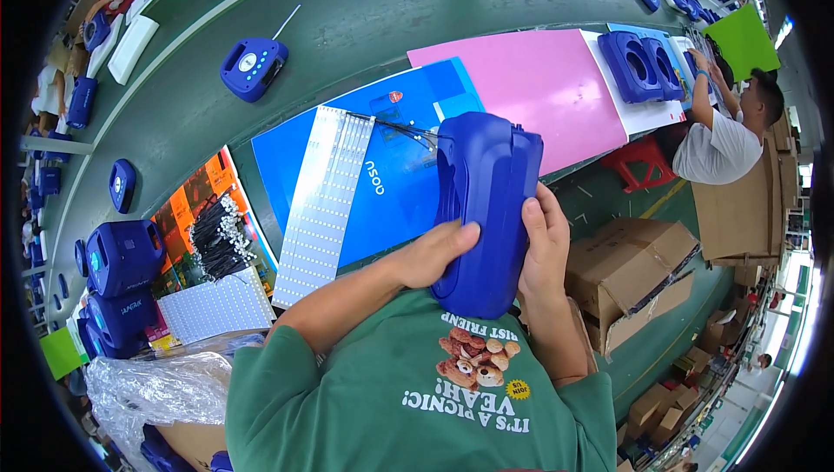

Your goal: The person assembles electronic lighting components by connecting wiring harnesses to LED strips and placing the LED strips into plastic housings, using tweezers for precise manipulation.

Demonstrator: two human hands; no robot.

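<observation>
1. I hold the blue plastic housing upright at the centre of the frame, just above my chest, its lower end close to my green shirt.
2. My left hand is closed on its left edge, thumb laid across the face; my right hand is wrapped round its right edge, fingers curled behind where I cannot see them.
3. Thin wires run from the top left of the housing to the white LED strip panel, which lies on the blue sheet on the green counter to the left of centre.
4. To do this well, I judge I should keep both grips firm but not squeezing, and turn the housing slowly so the wires stay slack and do not drag the panel.
5. Further white panels and a bundle of black leads sit at lower left, near finished blue units.
6. A pink sheet lies at upper right, beyond it another person at work.
</observation>
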